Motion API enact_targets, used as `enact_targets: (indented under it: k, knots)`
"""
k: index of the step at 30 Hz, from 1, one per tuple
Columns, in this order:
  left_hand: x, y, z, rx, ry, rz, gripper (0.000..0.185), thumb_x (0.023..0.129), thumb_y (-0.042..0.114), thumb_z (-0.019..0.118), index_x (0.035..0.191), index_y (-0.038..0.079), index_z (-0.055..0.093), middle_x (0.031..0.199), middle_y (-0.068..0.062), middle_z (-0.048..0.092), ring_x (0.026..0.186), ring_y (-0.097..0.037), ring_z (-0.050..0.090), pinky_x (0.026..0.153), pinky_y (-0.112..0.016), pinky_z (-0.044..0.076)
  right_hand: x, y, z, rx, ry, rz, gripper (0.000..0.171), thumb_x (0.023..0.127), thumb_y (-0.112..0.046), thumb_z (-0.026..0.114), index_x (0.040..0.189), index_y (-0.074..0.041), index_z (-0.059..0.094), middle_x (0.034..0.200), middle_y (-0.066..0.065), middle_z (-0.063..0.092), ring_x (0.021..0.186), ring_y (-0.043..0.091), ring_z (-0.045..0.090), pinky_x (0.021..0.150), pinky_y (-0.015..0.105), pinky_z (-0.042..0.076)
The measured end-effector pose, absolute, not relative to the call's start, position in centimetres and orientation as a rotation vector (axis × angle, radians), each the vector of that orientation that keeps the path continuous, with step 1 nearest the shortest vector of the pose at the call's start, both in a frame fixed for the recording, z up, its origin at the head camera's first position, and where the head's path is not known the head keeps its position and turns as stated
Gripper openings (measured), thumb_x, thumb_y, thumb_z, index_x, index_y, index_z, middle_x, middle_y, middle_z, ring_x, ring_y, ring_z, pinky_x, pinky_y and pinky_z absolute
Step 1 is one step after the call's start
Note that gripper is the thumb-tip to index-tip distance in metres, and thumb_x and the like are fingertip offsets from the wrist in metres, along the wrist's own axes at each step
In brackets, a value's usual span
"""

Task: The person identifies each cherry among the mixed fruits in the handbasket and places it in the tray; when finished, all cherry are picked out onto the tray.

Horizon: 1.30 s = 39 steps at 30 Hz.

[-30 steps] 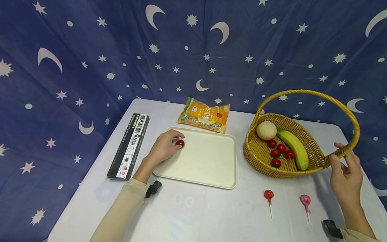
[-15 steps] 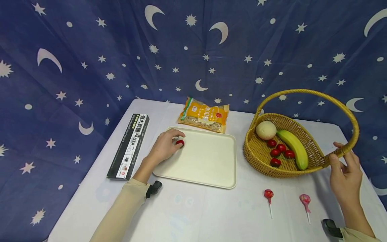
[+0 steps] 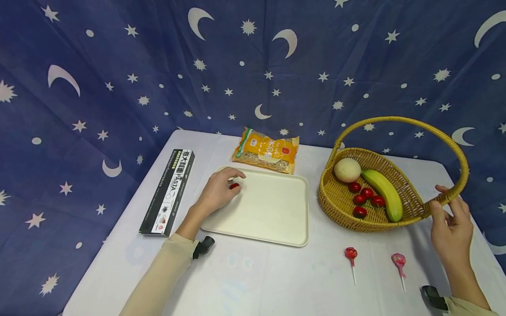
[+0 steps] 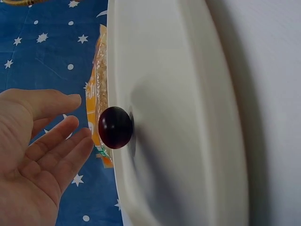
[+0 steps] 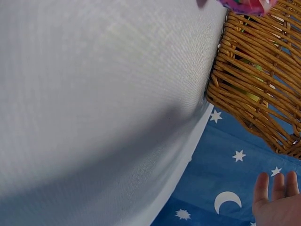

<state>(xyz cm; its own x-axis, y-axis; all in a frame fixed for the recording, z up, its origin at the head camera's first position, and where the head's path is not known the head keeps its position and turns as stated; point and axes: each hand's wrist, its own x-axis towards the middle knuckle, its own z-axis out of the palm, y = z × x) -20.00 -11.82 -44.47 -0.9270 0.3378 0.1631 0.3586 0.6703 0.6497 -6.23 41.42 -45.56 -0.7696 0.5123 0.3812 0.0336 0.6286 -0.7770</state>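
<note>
My left hand (image 3: 217, 191) is over the left side of the cream tray (image 3: 272, 210), its fingers spread and relaxed. A dark red cherry (image 4: 115, 127) lies on the tray just beyond the fingertips, with a small gap in the left wrist view; the head view shows it partly behind the thumb. My right hand (image 3: 452, 228) holds the right base of the handle of a wicker basket (image 3: 336, 215), thumb in front and fingers behind. Its fingers show at the lower right of the right wrist view. The basket holds a banana (image 3: 385, 193), a pale round fruit (image 3: 348, 170) and several cherries (image 3: 359, 199).
Two lollipops, a red one (image 3: 351, 253) and a pink one (image 3: 399, 260), lie in front of the basket. A black and white pasta box (image 3: 168, 193) lies left of the tray. Behind the tray is an orange grain bag (image 3: 266, 151). A starry blue cloth (image 3: 237, 66) hangs behind.
My left hand has shifted slightly right and its fingers have spread a little, while the cherry stays in about the same place. The right hand and basket have not visibly moved.
</note>
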Motion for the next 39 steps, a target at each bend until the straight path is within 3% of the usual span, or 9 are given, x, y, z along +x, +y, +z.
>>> enact_targets:
  k: [10, 22, 39]
  knots:
    - [-20.0, -10.7, -44.2, -0.633, -2.824, -1.137, 0.029, 0.093, 0.005, 0.078, 0.122, 0.011, 0.076, 0.128, -0.010, 0.074, 0.104, -0.032, 0.073, 0.093, -0.044, 0.062, -6.2, 41.3, -45.5, -0.405, -2.253, 1.051, 0.041, 0.112, -0.015, 0.052, 0.152, -0.021, 0.060, 0.136, -0.037, 0.044, 0.133, -0.011, 0.041, 0.089, -0.007, 0.039]
    - [-20.2, -8.9, -43.5, -0.701, -2.819, -1.165, 0.029, 0.094, 0.007, 0.077, 0.123, 0.013, 0.075, 0.129, -0.007, 0.074, 0.119, -0.034, 0.073, 0.099, -0.043, 0.062, -6.3, 41.5, -45.4, -0.402, -2.239, 1.103, 0.041, 0.111, -0.012, 0.053, 0.151, -0.017, 0.061, 0.136, -0.035, 0.047, 0.137, -0.007, 0.041, 0.090, -0.007, 0.040]
    - [-20.4, -6.9, -42.9, -0.739, -2.818, -1.160, 0.030, 0.094, 0.008, 0.078, 0.124, 0.013, 0.076, 0.131, -0.008, 0.073, 0.117, -0.033, 0.074, 0.099, -0.041, 0.062, -6.3, 41.6, -45.4, -0.397, -2.233, 1.119, 0.040, 0.111, -0.012, 0.053, 0.150, -0.016, 0.061, 0.137, -0.034, 0.048, 0.141, -0.005, 0.040, 0.092, -0.007, 0.040]
